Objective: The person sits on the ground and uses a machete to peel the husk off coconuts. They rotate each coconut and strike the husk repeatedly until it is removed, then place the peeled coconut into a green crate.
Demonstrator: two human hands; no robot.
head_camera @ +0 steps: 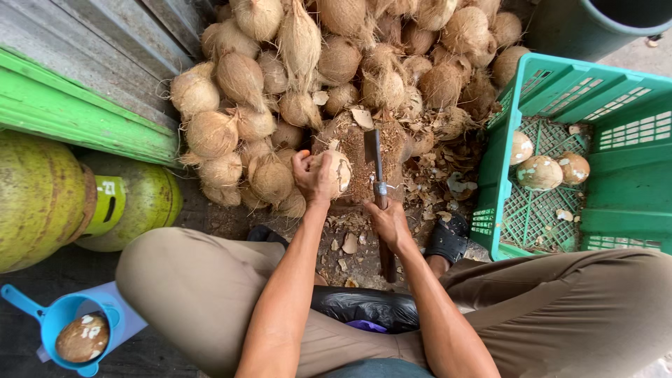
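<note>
My left hand (315, 175) clasps a half-husked coconut (339, 172) on the chopping stump (364, 164); my right hand (389, 222) grasps the cleaver (374, 157); a glancing blade could catch my steadying fingers (302, 162).

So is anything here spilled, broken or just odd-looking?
Mostly the mess: husk chips lie scattered on the ground between the person's knees and around the stump. The left hand holds a partly peeled coconut there; the right hand grips a cleaver. Nothing else stands out.
</note>
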